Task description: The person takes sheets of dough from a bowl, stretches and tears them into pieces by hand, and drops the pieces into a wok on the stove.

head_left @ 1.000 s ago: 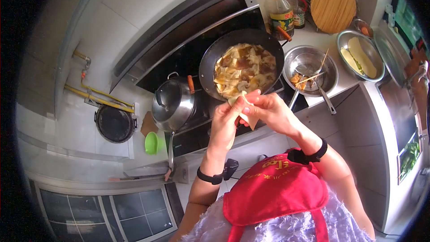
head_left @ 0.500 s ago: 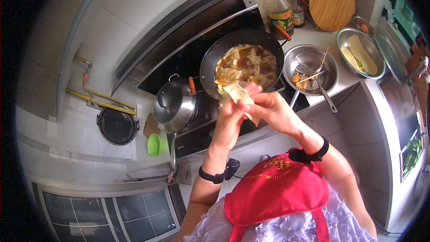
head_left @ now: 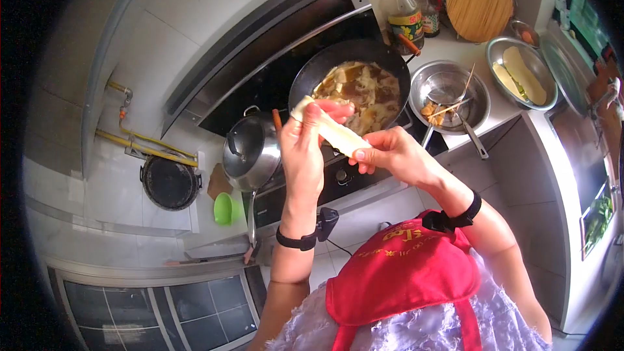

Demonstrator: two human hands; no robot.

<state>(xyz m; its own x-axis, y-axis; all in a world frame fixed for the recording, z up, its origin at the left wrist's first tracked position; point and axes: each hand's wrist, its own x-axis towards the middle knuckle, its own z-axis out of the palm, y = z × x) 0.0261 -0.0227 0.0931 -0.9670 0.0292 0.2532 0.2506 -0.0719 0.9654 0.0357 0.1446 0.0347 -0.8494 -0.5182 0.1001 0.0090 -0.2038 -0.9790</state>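
A pale strip of dough (head_left: 342,136) stretches slantwise between my two hands, in front of the wok. My left hand (head_left: 307,143) grips its upper left end between thumb and fingers. The lower right end is pinched by my right hand (head_left: 393,156). Just beyond them sits a black wok (head_left: 311,68) on the stove, holding brown broth (head_left: 364,78) with several pale, flat dough pieces in it. My left fingers are over the wok's near edge.
A lidded steel pot (head_left: 250,156) stands left of the wok. To the right are a steel basin (head_left: 480,84) with a strainer and chopsticks, and a bowl (head_left: 549,84) holding pale dough strips. An oil bottle (head_left: 404,16) and a round wooden board (head_left: 480,0) stand behind.
My hands were close together with the dough bunched between them. They have moved apart, my left hand up and leftward, and the strip now lies stretched out between them.
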